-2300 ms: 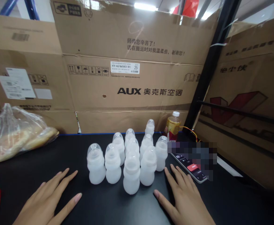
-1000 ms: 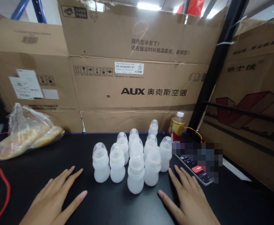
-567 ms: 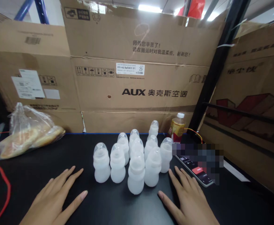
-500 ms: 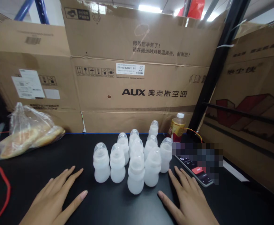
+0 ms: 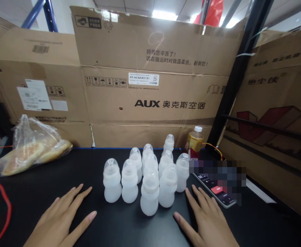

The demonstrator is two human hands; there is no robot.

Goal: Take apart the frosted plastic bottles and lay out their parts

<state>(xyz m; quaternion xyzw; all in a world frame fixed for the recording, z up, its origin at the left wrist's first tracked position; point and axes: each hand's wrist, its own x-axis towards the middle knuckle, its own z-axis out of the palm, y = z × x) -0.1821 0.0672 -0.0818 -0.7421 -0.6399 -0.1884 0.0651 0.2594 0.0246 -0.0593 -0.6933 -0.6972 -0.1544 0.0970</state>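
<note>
Several frosted white silicone baby bottles stand upright in a tight cluster on the black table. The nearest is the front bottle (image 5: 149,193), and the leftmost bottle (image 5: 112,181) stands a little apart. My left hand (image 5: 63,219) lies flat on the table at the lower left, fingers spread, holding nothing. My right hand (image 5: 207,219) rests the same way at the lower right, its fingertips just right of the front bottles and close to a phone (image 5: 213,192). Neither hand touches a bottle.
The black table (image 5: 63,175) has a plastic bag of bread (image 5: 29,151) at the left and a red cable (image 5: 0,202) at the near left. A drink bottle (image 5: 194,143) stands behind the phone. Cardboard boxes (image 5: 145,99) and a black shelf post wall the back.
The whole scene sits slightly lower and further right than before, as my head has shifted. Both hands stay flat and the bottles stay in place.
</note>
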